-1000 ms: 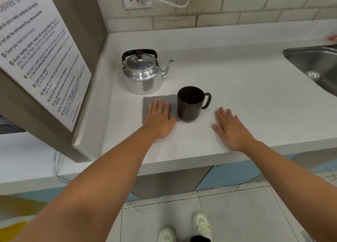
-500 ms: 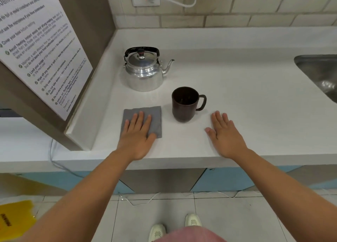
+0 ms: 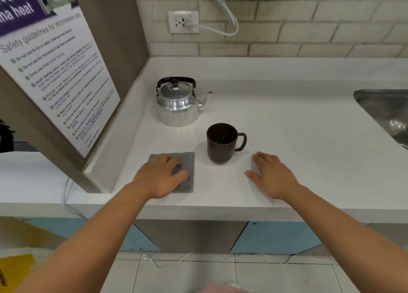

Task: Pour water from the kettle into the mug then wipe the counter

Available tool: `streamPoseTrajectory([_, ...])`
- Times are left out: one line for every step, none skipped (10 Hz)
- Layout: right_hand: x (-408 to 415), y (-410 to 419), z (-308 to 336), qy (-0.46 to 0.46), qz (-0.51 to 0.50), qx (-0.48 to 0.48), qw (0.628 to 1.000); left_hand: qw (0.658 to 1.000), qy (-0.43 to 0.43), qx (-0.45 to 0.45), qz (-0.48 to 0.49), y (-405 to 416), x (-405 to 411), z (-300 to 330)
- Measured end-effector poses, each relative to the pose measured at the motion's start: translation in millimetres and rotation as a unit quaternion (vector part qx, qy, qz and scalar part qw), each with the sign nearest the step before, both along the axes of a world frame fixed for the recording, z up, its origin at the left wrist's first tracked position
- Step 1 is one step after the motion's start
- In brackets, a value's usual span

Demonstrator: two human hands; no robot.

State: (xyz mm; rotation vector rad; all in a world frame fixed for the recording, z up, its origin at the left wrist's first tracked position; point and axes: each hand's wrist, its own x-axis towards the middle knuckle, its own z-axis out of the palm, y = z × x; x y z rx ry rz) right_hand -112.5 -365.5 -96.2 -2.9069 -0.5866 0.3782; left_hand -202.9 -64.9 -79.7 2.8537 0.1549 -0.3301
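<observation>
A shiny metal kettle (image 3: 178, 105) with a black handle stands at the back left of the white counter (image 3: 287, 125), spout pointing right. A dark brown mug (image 3: 220, 143) stands upright in front of it, handle to the right. Left of the mug lies a flat grey cloth (image 3: 188, 160) near the front edge. My left hand (image 3: 161, 175) rests on top of the cloth with its fingers bent onto it, covering most of it. My right hand (image 3: 271, 175) lies flat and empty on the counter, right of the mug and apart from it.
A brown side panel with a safety poster (image 3: 55, 76) walls off the counter's left end. A steel sink (image 3: 386, 111) is set in at the right. A wall socket (image 3: 182, 22) with a white cable sits above the kettle.
My left hand slid the cloth left and toward the front edge, away from the mug, and its fingers have bent. My right hand stayed flat in about the same place.
</observation>
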Motion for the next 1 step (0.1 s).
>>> streamPoseTrajectory([20.9,-7.4,33.9,0.075,0.029,-0.039,0.996,0.998,0.042,0.040,0.005,5.3,27.1,40.7])
